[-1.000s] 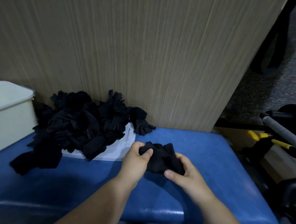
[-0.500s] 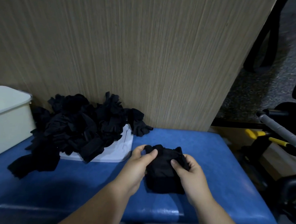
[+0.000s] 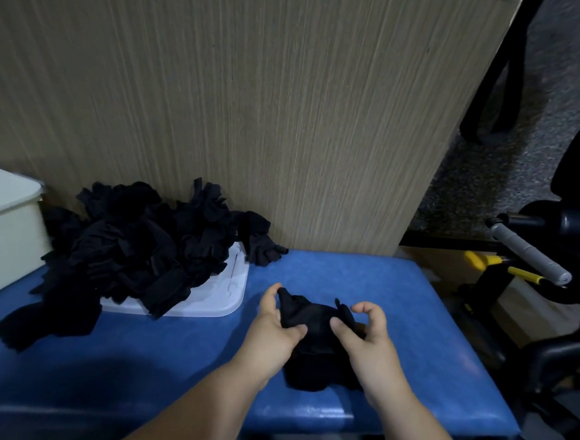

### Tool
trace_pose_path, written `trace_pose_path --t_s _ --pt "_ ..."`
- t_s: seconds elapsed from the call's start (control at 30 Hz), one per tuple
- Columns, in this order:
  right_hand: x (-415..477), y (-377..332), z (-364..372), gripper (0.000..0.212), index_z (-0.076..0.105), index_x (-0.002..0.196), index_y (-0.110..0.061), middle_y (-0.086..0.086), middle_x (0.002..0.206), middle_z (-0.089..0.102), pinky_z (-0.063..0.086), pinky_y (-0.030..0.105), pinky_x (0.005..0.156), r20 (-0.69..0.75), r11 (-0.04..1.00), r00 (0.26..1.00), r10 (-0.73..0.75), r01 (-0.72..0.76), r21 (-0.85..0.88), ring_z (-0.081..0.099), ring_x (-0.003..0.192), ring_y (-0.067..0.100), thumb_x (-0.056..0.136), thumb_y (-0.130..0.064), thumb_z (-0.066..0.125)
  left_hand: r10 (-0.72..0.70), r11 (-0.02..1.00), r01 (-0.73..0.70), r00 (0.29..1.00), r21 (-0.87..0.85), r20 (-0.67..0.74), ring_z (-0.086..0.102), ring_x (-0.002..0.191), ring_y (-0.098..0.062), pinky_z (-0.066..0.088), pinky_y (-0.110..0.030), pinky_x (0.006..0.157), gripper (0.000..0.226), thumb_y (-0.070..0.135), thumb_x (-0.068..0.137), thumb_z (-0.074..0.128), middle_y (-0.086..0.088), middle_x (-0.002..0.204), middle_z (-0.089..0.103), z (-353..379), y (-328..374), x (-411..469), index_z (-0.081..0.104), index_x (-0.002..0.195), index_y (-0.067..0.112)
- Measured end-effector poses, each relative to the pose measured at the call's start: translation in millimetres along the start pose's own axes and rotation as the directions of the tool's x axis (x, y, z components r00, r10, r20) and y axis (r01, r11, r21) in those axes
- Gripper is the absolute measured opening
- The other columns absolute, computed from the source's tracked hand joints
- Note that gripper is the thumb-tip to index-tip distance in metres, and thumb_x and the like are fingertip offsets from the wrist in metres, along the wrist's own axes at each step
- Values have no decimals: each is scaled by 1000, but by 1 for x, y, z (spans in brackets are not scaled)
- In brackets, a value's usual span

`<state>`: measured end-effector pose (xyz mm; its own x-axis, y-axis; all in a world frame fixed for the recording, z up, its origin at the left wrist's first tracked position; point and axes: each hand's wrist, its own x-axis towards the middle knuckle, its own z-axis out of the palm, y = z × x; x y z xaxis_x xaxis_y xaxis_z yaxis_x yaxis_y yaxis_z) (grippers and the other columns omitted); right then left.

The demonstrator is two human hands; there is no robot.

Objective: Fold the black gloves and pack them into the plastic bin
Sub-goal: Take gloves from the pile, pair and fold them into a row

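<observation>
A wood-grain panel (image 3: 254,114) is standing upright behind the work area, filling most of the view. The blue padded desk (image 3: 413,297) is carrying everything below it. The plastic bin (image 3: 2,234), off-white, is sitting at the desk's far left edge, partly out of frame, so its contents are not showing. Just beside it the pile of black gloves (image 3: 136,243) is lying loose and tangled, spilling over a white tray (image 3: 221,301) and onto the blue surface. Well apart from the bin, near the front edge, the glove bundle (image 3: 312,324) is lying partly folded between both hands. The left hand (image 3: 274,332) is pinching the bundle's left end between thumb and fingers; the right hand (image 3: 366,335) is gripping the right end, thumb pressing on top and fingers curling over the far edge. Black on black in dim light: possibly one pair, layer count not resolvable. Judgement: the fabric is looking light, soft and limp, with no stiffness to hold a crease, so a fold is likely springing open unless pinned. Taking hold at the doubled ends with a full pinch, not at loose finger tips, is looking safest for the carry to the bin.
</observation>
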<state>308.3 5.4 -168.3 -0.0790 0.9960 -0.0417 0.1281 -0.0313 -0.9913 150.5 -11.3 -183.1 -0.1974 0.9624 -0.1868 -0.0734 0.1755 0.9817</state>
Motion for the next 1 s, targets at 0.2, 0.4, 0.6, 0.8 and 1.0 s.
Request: trace_pose_path --t_s 0.2,0.4,0.6,0.8,1.0 --pt "-2 -3 -9 40 63 83 -15 -7 77 66 47 25 74 -1 997 1000 -3 3 80 61 77 5 92 -52 49 21 999 -22 1000 41 19 63 111 -12 51 -38 98 87 13 76 66 -2 134 56 8 -5 4 22 131 65" --pt "5 5 -23 21 68 86 -18 -1 81 70 50 28 73 -42 1000 999 21 -21 -13 61 79 14 96 -8 52 19 997 -25 996 71 91 64 107 -9 50 -38 99 84 15 82 65 5 123 64 27 -4 5 19 128 68" --pt "6 9 -52 27 69 90 -29 -4 87 71 49 20 62 -94 992 995 -41 29 -122 61 66 1 93 -4 56 48 990 -60 994 126 96 64 104 -11 51 -42 96 79 16 87 56 12 121 63 54 1 10 15 135 63" --pt "9 14 -79 36 64 107 -33 -13 110 59 36 14 89 -98 842 971 -217 136 -523 55 107 6 90 -3 56 190 824 -208 978 527 90 45 125 -18 39 -29 106 86 9 92 55 4 136 42 78 10 2 1 149 43" --pt "8 27 -93 38 64 123 -26 -4 137 52 32 33 107 -88 488 938 -335 93 -868 41 128 21 87 -15 60 350 406 -445 882 798 314 5 144 -7 10 -29 118 46 40 98 39 21 155 17 86 4 1 34 143 36"
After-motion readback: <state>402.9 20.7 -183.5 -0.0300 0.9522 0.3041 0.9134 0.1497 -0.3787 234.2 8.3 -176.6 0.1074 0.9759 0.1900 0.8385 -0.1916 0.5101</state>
